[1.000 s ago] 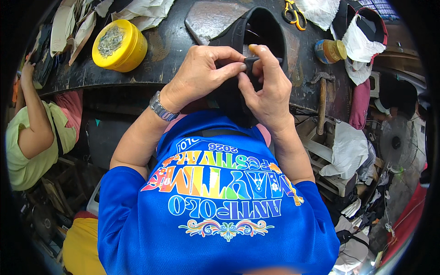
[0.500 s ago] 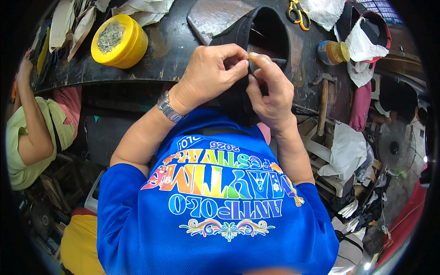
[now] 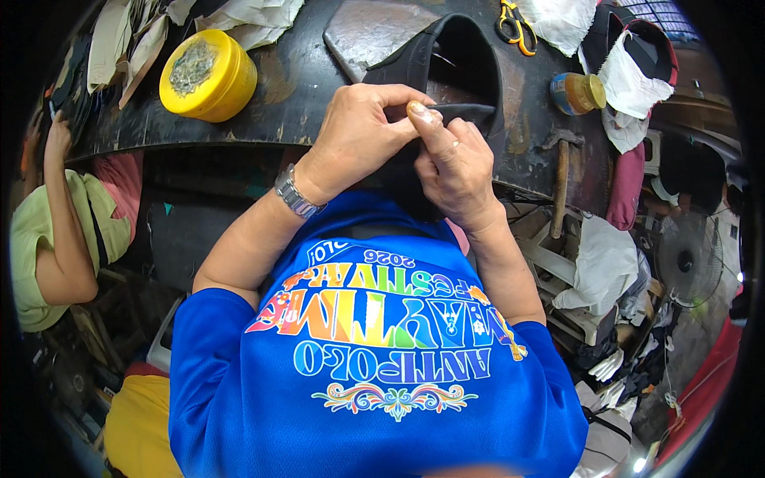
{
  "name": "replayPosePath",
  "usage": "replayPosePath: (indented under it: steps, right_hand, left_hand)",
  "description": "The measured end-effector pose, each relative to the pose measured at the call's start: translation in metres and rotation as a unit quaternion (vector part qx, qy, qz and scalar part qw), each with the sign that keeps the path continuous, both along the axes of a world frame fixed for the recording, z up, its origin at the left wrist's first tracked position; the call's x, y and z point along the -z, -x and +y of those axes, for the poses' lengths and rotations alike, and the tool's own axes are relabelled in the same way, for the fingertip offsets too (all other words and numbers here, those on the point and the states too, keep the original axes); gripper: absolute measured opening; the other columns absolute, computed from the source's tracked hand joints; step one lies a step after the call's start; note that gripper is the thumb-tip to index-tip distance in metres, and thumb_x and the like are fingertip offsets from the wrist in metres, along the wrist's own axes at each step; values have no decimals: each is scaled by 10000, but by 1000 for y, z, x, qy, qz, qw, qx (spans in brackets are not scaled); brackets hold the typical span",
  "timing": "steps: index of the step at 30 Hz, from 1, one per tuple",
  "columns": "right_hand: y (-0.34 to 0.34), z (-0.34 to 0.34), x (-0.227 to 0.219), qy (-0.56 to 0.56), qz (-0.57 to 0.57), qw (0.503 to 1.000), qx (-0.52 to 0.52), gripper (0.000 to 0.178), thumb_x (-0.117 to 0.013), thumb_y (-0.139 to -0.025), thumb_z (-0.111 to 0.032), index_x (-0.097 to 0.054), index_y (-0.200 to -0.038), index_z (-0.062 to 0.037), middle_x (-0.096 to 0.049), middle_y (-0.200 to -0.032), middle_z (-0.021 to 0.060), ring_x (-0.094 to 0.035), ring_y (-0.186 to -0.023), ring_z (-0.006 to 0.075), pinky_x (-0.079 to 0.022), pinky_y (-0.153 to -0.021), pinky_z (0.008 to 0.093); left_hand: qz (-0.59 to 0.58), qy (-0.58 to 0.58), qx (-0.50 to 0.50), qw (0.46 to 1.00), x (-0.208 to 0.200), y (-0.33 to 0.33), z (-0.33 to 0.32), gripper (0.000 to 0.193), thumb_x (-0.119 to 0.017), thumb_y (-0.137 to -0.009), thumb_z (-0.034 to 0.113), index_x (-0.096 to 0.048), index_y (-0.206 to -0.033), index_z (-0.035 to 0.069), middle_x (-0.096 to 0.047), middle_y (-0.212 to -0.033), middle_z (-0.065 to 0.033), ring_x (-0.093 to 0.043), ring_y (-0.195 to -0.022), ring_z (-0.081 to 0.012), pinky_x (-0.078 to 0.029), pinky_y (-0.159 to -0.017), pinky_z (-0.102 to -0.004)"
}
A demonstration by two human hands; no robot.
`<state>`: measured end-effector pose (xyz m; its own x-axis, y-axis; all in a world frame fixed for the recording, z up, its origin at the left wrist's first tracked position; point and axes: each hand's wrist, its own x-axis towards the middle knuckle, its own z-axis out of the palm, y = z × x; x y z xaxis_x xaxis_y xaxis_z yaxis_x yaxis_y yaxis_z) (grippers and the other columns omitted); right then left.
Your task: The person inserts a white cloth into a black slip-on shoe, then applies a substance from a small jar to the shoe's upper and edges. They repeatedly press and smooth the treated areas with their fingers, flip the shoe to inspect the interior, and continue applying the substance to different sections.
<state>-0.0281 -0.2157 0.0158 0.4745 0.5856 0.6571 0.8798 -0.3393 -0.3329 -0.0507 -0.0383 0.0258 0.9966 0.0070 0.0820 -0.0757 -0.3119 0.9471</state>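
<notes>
A black piece of leather-like material, with a wide rounded opening, stands on the dark worktable in front of me. Its exact kind is unclear. My left hand pinches the near edge of the opening between thumb and fingers. Close against it, my right hand is closed on the same edge, its thumb uppermost with pale residue on the tip. A narrow black fold runs right from the fingertips across the opening. The lower part of the piece hangs behind my hands, over the table edge, and is mostly hidden.
On the worktable are a yellow tub, orange-handled scissors, a jar and white cloth. A hammer lies at the right edge. Another person works at the left. A fan stands right.
My right hand has shifted slightly left, and its thumb has come up over the edge. The narrow black fold shows more plainly now. My left hand has barely moved.
</notes>
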Motion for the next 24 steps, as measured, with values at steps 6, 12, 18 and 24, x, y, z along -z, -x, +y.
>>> replayPosePath:
  steps: [6, 12, 18, 24]
  right_hand:
    - [-2, -2, -2, 67, -16, 998, -14, 654, -666, -807, 0, -599, -1436, -166, -553, -730, 0, -513, -676, 192, -435, -646, 337]
    - [6, -9, -12, 105, 82, 990, -53, 690, -736, -758, -25, -601, -1426, -135, -574, -740, 17, -563, -669, 204, -455, -647, 333]
    - [-16, -35, -39, -112, 206, 971, 51, 709, -737, -841, 26, -461, -1493, -8, -648, -899, 27, -582, -768, 81, -477, -729, 226]
    - [-51, -39, -54, 46, 295, 954, 20, 623, -737, -881, -33, -569, -1470, -145, -688, -1074, 30, -554, -810, 33, -459, -693, 197]
  left_hand:
    - [-25, 19, 6, 999, 3, 0, -1, 219, -776, -915, 156, -771, -1059, -9, -773, -877, -121, -725, -772, -133, -568, -672, -241]
    - [-51, -14, -3, 999, 3, -1, -1, 203, -782, -905, 152, -774, -1052, 11, -770, -862, -96, -710, -742, -116, -560, -665, -242]
    - [-70, -86, 15, 994, -9, -4, 4, 235, -804, -835, 245, -787, -994, 73, -765, -828, -95, -743, -710, -190, -579, -681, -296]
    - [-45, -148, 57, 986, -23, -9, 11, 234, -810, -836, 225, -779, -1003, 65, -740, -799, -82, -709, -715, -188, -561, -697, -299]
